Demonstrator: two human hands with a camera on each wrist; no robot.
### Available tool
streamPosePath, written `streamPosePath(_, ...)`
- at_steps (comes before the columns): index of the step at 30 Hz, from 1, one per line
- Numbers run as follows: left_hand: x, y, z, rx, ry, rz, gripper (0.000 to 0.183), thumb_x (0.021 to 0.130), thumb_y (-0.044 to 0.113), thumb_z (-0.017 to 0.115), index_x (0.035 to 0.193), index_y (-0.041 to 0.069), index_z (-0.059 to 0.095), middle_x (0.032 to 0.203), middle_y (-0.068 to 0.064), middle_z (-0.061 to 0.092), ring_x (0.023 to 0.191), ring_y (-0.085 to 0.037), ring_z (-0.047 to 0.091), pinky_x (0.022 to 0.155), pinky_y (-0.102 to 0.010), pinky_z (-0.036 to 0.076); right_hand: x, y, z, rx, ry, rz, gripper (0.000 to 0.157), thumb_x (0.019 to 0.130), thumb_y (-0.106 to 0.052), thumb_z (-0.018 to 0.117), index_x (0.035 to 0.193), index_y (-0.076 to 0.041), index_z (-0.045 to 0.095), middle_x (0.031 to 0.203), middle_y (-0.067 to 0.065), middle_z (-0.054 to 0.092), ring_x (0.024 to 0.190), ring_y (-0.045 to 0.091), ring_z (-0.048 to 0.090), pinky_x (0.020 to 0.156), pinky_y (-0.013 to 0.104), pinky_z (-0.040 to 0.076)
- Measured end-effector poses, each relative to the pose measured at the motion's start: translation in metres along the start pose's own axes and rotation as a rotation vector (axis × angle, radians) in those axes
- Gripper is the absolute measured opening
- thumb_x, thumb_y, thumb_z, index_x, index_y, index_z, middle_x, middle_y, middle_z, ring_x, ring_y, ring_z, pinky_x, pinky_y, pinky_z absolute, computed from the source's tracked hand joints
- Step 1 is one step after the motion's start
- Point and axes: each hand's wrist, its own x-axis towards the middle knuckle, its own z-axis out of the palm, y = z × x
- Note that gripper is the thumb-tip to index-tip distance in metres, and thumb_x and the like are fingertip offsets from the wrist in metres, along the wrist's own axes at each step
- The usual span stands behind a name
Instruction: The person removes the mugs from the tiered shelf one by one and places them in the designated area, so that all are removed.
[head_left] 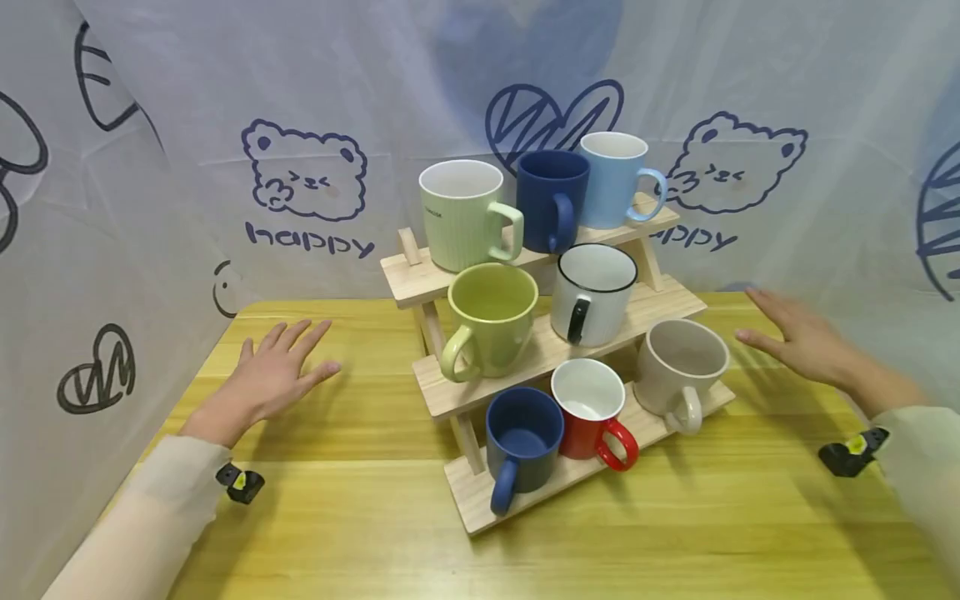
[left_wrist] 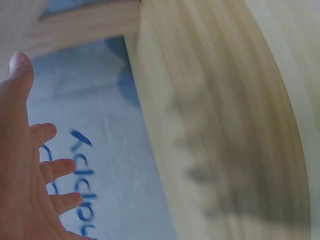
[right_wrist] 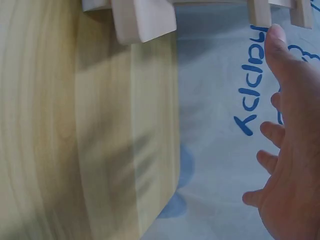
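Note:
A three-tier wooden rack (head_left: 442, 398) stands at an angle on the table, loaded with mugs. Its top tier bears a pale green mug (head_left: 459, 221), a navy mug (head_left: 542, 192) and a light blue mug (head_left: 609, 192). On the middle tier are an olive-green mug (head_left: 498, 333) and a white mug with a black rim (head_left: 596, 304). The lowest tier carries a dark blue mug (head_left: 528, 450), a red mug with white inside (head_left: 581, 429) and a beige mug (head_left: 667, 379). My left hand (head_left: 272, 375) spreads its fingers left of the rack, holding nothing. Right of it, my right hand (head_left: 806, 337) is likewise spread and holds nothing.
The wooden table (head_left: 337, 517) runs back to a pale cloth backdrop (head_left: 420, 83) printed with bears, hearts and lettering. The cloth also hangs along the left side. Each wrist wears a small black camera, such as the left one (head_left: 242, 483).

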Motion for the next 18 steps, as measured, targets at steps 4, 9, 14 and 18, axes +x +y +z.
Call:
streamPosePath(4,-0.005,0.018,-0.006,0.005,0.024,0.053,0.078,0.098,0.065,0.034,0.158,0.019,0.014,0.158,-0.023,0.017,0.141,-0.052,0.011,0.102,-0.079,0.004,0.004,-0.004,-0.004,0.054,0.023,-0.026,0.078,0.101,-0.042,0.052,0.157,-0.007,0.011,0.155,0.033,0.011,0.138,0.057,0.011,0.105,0.074,0.01)
streamPosePath(9,-0.01,0.036,-0.013,0.017,0.062,0.109,0.077,0.099,0.062,0.037,0.157,0.015,0.019,0.157,-0.022,0.021,0.142,-0.048,0.014,0.107,-0.074,0.007,0.012,-0.013,-0.01,0.075,0.05,-0.062,0.075,0.1,-0.039,0.054,0.156,-0.004,0.018,0.152,0.035,0.019,0.136,0.057,0.018,0.104,0.074,0.015)
streamPosePath(14,-0.014,0.054,-0.016,0.016,0.129,0.204,0.078,0.098,0.059,0.046,0.156,0.011,0.024,0.156,-0.02,0.026,0.142,-0.045,0.02,0.11,-0.069,0.014,0.02,-0.025,-0.017,0.084,0.076,-0.091,0.072,0.1,-0.039,0.056,0.153,-0.002,0.025,0.15,0.035,0.025,0.134,0.057,0.022,0.105,0.072,0.018)
streamPosePath(18,-0.019,0.069,-0.017,0.024,0.199,0.316,0.078,0.096,0.055,0.053,0.154,0.008,0.029,0.153,-0.02,0.032,0.139,-0.045,0.027,0.111,-0.062,0.022,0.028,-0.035,-0.02,0.058,0.08,-0.109,0.071,0.098,-0.041,0.058,0.151,-0.001,0.031,0.149,0.033,0.03,0.134,0.055,0.026,0.105,0.07,0.021)
